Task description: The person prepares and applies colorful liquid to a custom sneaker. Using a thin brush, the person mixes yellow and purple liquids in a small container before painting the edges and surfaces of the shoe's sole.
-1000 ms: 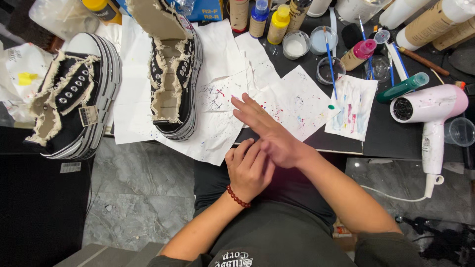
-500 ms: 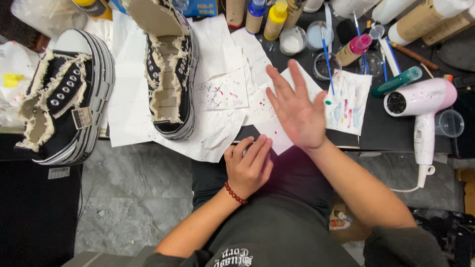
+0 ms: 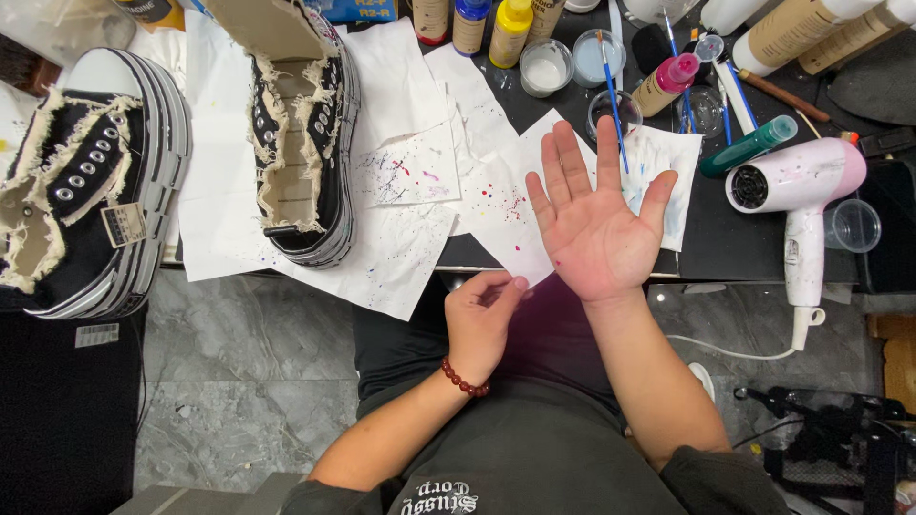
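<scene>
My right hand (image 3: pixel 593 217) is raised palm up over the table edge, fingers spread, holding nothing; a small red speck marks the palm. My left hand (image 3: pixel 480 317), with a red bead bracelet at the wrist, hovers just below it with fingers loosely curled, touching the corner of a paint-spattered white paper sheet (image 3: pixel 506 205). A black canvas shoe with frayed cream edges (image 3: pixel 303 143) lies on white paper to the left. A second, matching shoe (image 3: pixel 81 195) sits at the far left.
Paint bottles (image 3: pixel 511 27), small cups of paint (image 3: pixel 546 67), a brush (image 3: pixel 611 91) and markers crowd the back of the dark table. A pink hair dryer (image 3: pixel 800 195) lies at the right with its cord hanging down. Grey stone floor lies below.
My right hand has lifted off my left hand, moved right and forward, and turned palm up with fingers spread. My left hand has stayed near my lap, fingers curling.
</scene>
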